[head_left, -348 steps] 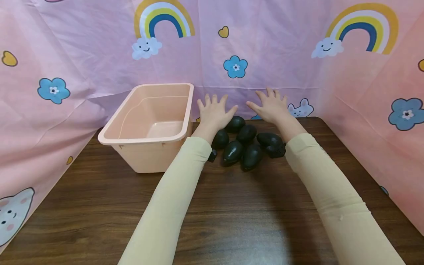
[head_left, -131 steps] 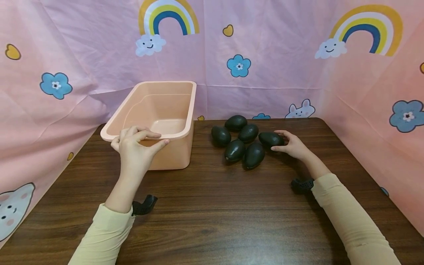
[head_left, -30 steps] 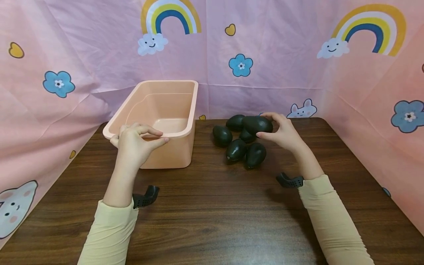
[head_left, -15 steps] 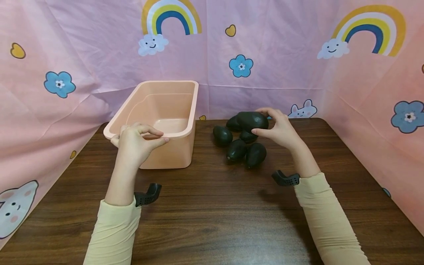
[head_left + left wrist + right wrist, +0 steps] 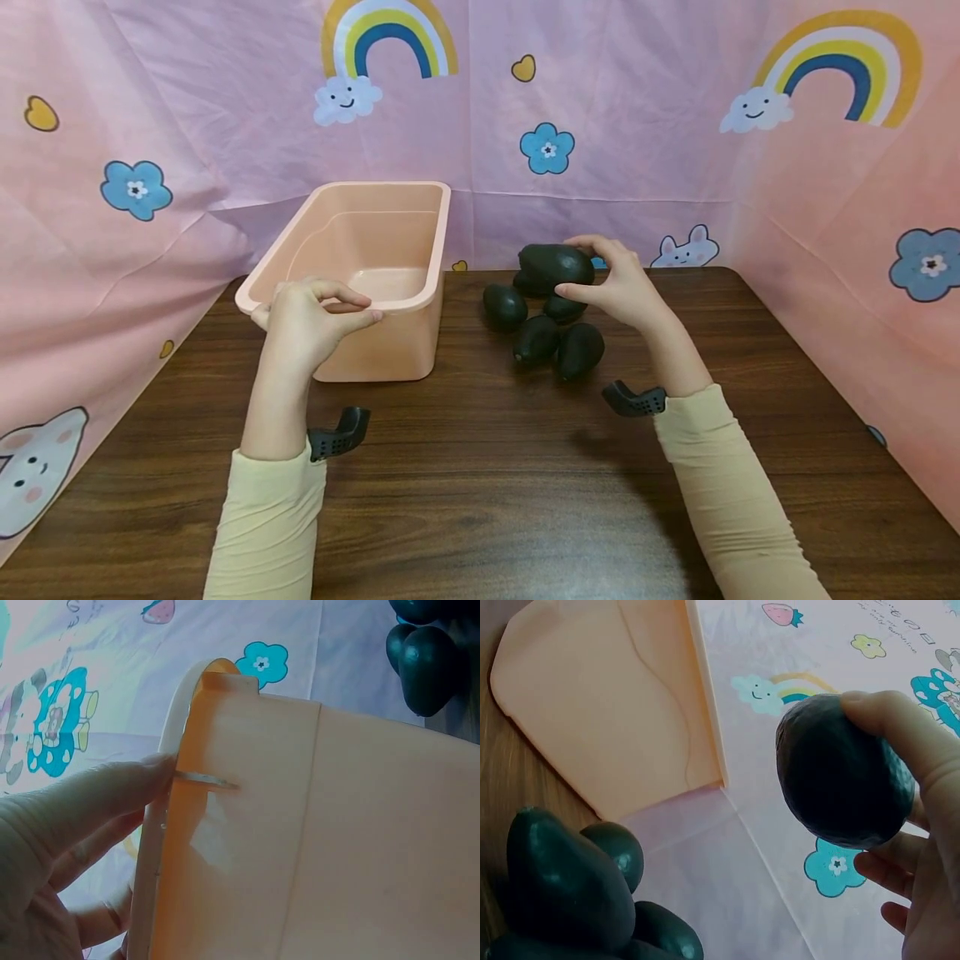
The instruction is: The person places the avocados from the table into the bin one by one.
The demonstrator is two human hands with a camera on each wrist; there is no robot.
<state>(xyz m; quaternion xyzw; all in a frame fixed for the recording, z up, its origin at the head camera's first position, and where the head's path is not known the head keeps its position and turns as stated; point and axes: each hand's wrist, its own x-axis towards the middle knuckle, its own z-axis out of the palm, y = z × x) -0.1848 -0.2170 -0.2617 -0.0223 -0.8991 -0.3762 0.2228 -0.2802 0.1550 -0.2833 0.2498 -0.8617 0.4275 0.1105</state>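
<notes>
My left hand (image 5: 296,329) pinches the near rim of a peach plastic tub (image 5: 382,350), thumb on the outside and fingers over the edge. In the left wrist view the thumb (image 5: 97,799) lies against the tub's rim. My right hand (image 5: 622,287) holds a dark green avocado (image 5: 551,265) between thumb and fingers. This avocado is raised over the back of a group of avocados (image 5: 536,340) and partly covers one of them. In the right wrist view the held avocado (image 5: 840,772) shows against the cloth, apart from the other avocados (image 5: 566,881).
The dark wooden table (image 5: 480,483) carries the tub on the left and the avocados right of it. A pink and lilac printed cloth (image 5: 600,108) hangs behind and at both sides. A black wrist piece (image 5: 633,400) sticks out from each sleeve.
Both hands were spread over the avocados at first; the left then took the tub's rim and stays there. My right hand has lifted the rightmost avocado and moved it left and up.
</notes>
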